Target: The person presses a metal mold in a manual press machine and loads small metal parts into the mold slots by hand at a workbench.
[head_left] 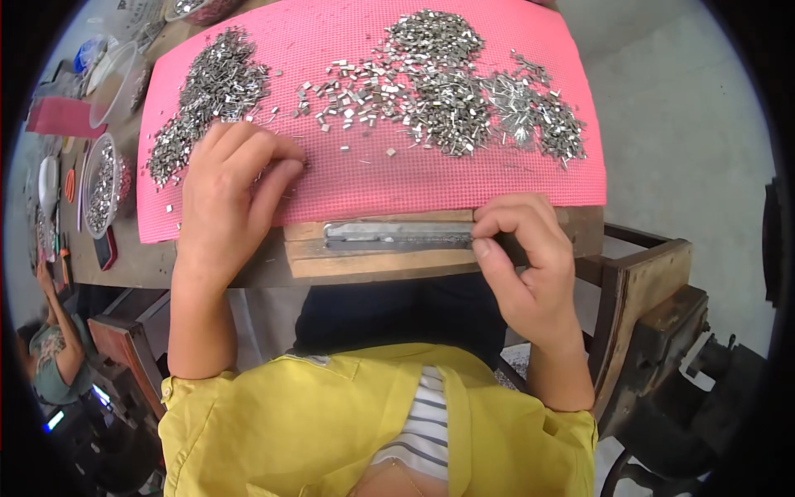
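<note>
My left hand [222,186] hovers over the near left part of the pink mat [348,178], its fingers curled toward the thumb. Anything between those fingertips is too small or hidden to make out. Just beyond it lies a heap of small silvery metal pieces [224,79]. A long narrow metal bar [397,234], with a ledge along it, rests on a wooden board [373,263] at the table's front edge. Thumb and index finger of my right hand [534,269] close around the bar's right end.
More metal pieces [447,99] are heaped and scattered on the mat, with thin pins [515,103] at right. Left of the mat stand a clear tub [103,186] of small parts and another plastic tub [120,83]. At far left another person [62,352] sits working.
</note>
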### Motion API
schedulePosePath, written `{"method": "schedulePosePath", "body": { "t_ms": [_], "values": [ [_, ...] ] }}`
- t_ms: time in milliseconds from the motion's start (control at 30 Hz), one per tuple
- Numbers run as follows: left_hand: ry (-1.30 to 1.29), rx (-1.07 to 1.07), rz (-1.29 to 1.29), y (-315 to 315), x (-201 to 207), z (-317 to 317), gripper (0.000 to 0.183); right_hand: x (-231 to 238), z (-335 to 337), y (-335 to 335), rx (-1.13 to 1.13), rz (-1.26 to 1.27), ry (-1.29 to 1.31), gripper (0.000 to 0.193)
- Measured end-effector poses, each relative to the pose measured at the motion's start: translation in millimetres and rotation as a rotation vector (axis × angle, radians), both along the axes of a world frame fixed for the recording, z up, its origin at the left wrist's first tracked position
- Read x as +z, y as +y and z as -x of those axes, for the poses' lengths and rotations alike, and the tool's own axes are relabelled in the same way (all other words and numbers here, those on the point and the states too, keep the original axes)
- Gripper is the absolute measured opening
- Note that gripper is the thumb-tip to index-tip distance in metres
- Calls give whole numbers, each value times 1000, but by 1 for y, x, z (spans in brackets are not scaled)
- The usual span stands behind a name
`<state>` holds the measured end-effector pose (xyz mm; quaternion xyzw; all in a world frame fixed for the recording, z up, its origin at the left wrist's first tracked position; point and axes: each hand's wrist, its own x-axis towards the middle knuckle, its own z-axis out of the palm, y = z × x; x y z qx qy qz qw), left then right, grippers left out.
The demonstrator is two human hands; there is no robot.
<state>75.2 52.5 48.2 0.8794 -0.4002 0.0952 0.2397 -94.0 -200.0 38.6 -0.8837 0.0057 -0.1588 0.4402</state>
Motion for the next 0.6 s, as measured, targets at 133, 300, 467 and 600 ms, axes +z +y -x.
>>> {"method": "schedulePosePath", "body": {
  "t_ms": [133, 300, 467, 600],
  "values": [
    [123, -45, 19, 5, -3, 7, 10, -7, 4, 3, -18, -17, 10, 13],
    [36, 25, 4, 5, -5, 15, 11, -9, 5, 5, -37, -18, 9, 14],
    [-30, 4, -69, 2, -3, 15, 10, -11, 3, 6, -41, 13, -11, 14],
    [-35, -35, -32, -1, -3, 16, 10, -14, 3, 7, -60, 16, -22, 14]
  ]
}}
